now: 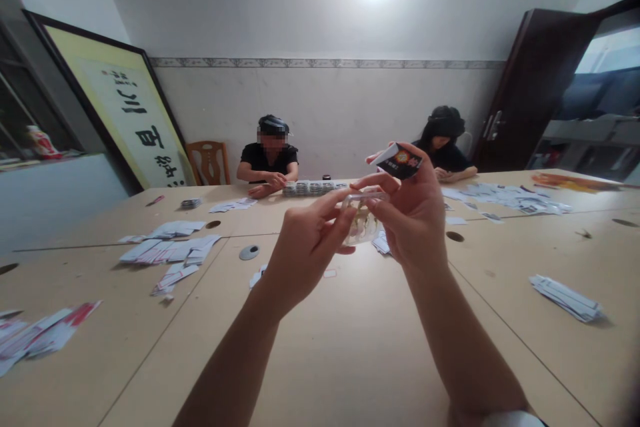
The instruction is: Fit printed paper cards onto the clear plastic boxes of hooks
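Left hand (313, 240) grips the near left side of a clear plastic container (361, 232), thumb in front and fingers behind, while the right hand (414, 210) closes thumb and forefinger on its right rim and also holds a black printed card (400, 161) among its upper fingers, at about one o'clock from the container. That container hangs above the counter (350, 360), roughly at the middle of the view; something yellowish-green shows through its wall, but what it is cannot be told. Doing this well, I judge, means a light pinch at the rim, since such thin plastic likely flexes and slips; the left hand should carry the steadying, leaving the right thumb free to work the edge. With the card sharing the right hand, its fingers are best held loosely so that it neither creases nor knocks the rim. Measured from the container, white paper pieces (170, 250) lie toward nine o'clock, a white bundle (566, 298) between three and four, and rows of stacked packs (313, 189) near ten, before one co-worker (269, 159); another co-worker (445, 147) sits toward two.
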### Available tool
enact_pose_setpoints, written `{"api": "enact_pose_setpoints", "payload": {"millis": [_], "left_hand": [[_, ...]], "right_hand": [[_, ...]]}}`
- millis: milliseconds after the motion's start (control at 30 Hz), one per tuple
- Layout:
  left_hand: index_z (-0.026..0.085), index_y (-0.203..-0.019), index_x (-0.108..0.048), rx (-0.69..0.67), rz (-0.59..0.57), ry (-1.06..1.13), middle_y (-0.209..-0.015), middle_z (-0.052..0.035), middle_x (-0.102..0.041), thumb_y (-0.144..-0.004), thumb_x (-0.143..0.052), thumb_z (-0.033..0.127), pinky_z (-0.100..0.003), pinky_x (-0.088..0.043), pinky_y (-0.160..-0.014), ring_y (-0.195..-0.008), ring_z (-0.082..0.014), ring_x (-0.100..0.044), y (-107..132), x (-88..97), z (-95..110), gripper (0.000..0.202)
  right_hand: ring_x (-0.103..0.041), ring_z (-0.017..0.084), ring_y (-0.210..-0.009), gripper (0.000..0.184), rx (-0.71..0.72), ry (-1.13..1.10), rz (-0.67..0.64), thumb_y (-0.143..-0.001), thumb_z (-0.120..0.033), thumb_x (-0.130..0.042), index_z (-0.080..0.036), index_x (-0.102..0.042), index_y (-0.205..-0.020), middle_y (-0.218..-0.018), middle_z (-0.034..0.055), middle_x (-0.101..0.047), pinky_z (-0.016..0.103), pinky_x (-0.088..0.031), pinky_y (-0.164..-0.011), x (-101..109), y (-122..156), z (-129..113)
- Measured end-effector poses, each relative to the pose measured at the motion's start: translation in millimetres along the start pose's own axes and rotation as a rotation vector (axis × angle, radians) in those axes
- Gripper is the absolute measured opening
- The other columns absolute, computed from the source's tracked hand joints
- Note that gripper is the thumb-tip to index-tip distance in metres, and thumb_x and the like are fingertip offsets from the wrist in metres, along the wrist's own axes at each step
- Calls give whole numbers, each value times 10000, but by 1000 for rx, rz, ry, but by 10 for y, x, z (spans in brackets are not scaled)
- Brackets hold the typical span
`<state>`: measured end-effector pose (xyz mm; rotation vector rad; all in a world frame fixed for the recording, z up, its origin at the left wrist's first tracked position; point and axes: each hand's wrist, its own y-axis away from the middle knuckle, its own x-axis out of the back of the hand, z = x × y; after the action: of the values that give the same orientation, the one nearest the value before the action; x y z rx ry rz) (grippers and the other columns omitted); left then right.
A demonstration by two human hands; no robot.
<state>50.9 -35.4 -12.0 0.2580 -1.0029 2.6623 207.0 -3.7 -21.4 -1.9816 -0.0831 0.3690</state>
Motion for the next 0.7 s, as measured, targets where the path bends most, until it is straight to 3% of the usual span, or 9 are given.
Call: {"api": "enact_pose_setpoints", "payload": {"millis": [167, 333, 700], "left_hand": [[172, -1250, -680, -1, 4, -8, -810, -14, -716, -940, -653, 385, -277, -691, -614, -690, -135, -695, 7, 4, 18, 377], [167, -1272, -667, -11, -6, -25, -894, -46, -750, -956, -629, 392, -272, -690, -618, -752, -158, -721, 22, -7, 44, 390], [169, -1271, -672, -72, 14, -84, -830, -28, -741, -960, -620, 370, -255, -684, -601, -668, -126, -693, 6, -15, 35, 374]], "right_hand": [[-728, 152, -877, 564, -19, -23, 16, -753, -128, -754, -323, -528, -1231, -1143, 11, -619, 274, -621, -694, -8, -9, -16], [-721, 136, -862, 581, -25, -44, 22, -739, -96, -755, -320, -539, -1228, -1155, 10, -628, 263, -621, -703, -16, -3, -25], [-717, 144, -867, 562, 16, -12, 5, -757, -116, -740, -344, -532, -1227, -1110, -1, -640, 290, -637, -745, -12, -1, -8]]}}
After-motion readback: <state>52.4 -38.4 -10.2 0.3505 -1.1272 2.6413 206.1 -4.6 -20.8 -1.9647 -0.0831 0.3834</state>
